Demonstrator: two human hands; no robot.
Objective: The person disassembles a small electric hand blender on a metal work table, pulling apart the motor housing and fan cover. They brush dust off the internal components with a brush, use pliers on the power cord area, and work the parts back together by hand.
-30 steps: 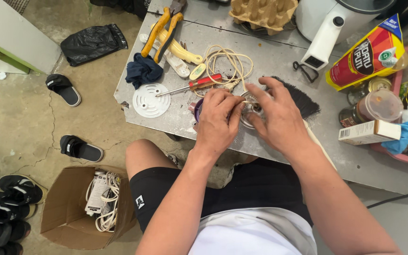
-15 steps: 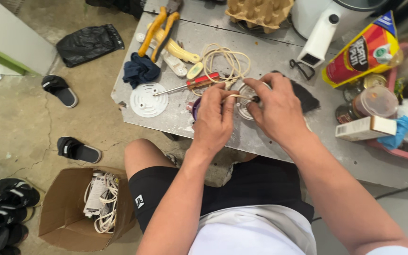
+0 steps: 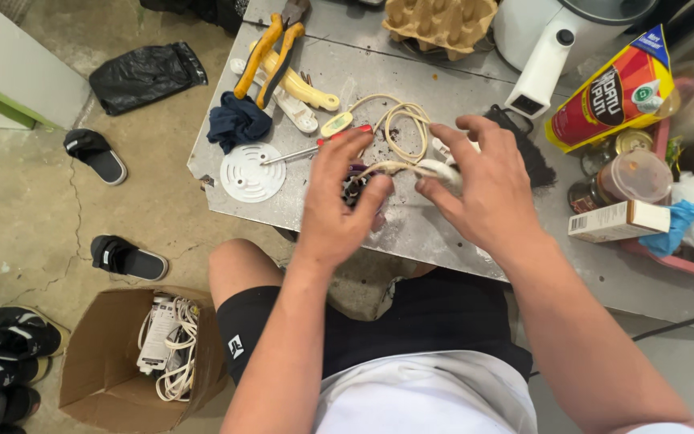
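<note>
Metal table point(image 3: 443, 233), scuffed. On it: orange-handled pliers point(image 3: 271, 48), dark blue rag point(image 3: 238, 122), white round vented cover point(image 3: 252, 171), red-handled screwdriver point(image 3: 315, 147), egg carton point(image 3: 441, 18), white appliance point(image 3: 552, 40), red-and-yellow pouch point(image 3: 616, 88), small carton box point(image 3: 618, 220). On concrete floor: black bag point(image 3: 146, 72), black sandals point(image 3: 128, 257), cardboard box point(image 3: 102, 378) holding white cables point(image 3: 169, 345).

A grey metal table point(image 3: 411, 233) stands on a cracked, stained concrete floor point(image 3: 34, 217). At the upper left runs a white wall point(image 3: 10, 72) with a green strip at its base. Light is even and soft.
</note>
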